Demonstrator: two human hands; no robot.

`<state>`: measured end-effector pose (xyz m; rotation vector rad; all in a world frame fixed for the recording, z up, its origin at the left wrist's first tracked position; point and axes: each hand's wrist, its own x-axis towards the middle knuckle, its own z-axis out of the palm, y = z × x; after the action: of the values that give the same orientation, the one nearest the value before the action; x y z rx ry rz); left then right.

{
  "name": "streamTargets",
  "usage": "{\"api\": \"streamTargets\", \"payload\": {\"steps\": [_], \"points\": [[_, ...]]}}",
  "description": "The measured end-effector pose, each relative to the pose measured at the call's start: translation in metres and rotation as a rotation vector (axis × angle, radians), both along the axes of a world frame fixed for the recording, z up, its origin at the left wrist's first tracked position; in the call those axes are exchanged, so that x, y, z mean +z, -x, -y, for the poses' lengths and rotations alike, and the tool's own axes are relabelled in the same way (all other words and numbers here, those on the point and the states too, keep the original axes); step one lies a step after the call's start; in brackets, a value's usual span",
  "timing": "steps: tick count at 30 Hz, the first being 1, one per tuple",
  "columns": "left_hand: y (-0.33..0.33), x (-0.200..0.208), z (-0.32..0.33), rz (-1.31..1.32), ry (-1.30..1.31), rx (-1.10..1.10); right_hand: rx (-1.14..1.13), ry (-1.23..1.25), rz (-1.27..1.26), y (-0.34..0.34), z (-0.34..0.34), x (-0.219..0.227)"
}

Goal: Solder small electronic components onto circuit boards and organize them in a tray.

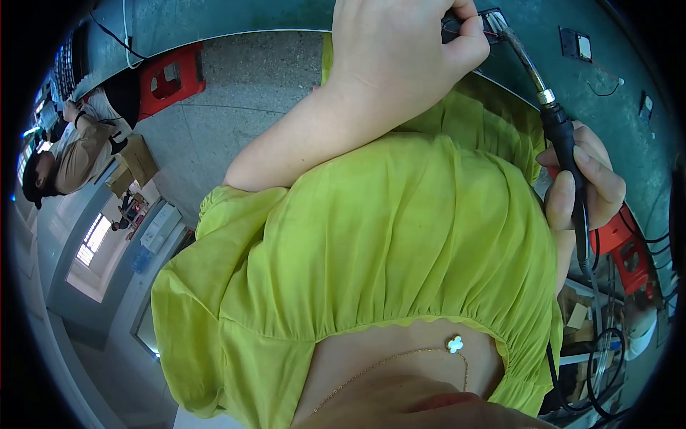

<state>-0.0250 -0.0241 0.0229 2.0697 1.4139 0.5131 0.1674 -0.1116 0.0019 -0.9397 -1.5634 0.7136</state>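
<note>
My right hand grips a soldering iron by its black handle, its metal barrel slanting up and left. At the top, the iron's tip meets a small black electronic module with a pale part on it, over the green table's edge. My left hand is closed with thumb and forefinger pinched at the module's left side, and a thin red wire shows there. The fingers partly hide what they pinch. Exactly where the tip touches is too small to tell.
On the green table lies another black module with a thin wire and white connector. A smaller part lies further right. Black cables hang at the lower right. Red stools stand by the table; a person sits at far left.
</note>
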Motion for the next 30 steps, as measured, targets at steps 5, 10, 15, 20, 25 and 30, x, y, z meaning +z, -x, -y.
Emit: {"api": "streamTargets", "payload": {"steps": [5, 10, 15, 20, 25, 30], "points": [[-0.002, -0.011, -0.001, 0.113, -0.113, -0.022, -0.047, -0.036, 0.041, -0.007, 0.004, 0.004], [0.001, -0.013, -0.005, 0.107, -0.216, -0.079, -0.157, -0.034, 0.145, -0.027, 0.028, 0.023], [0.0, -0.004, -0.004, 0.22, -0.245, -0.097, -0.383, -0.065, 0.111, -0.05, 0.053, 0.021], [-0.022, 0.019, -0.002, 0.259, -0.432, -0.314, -0.491, -0.109, -0.027, -0.056, 0.051, 0.009], [-0.061, 0.021, -0.009, 0.211, -0.223, -0.521, -0.52, -0.133, 0.032, -0.064, 0.015, 0.009], [-0.08, 0.024, -0.036, -0.085, -0.529, -0.928, -0.48, -0.214, 0.05, -0.069, 0.009, 0.016]]}}
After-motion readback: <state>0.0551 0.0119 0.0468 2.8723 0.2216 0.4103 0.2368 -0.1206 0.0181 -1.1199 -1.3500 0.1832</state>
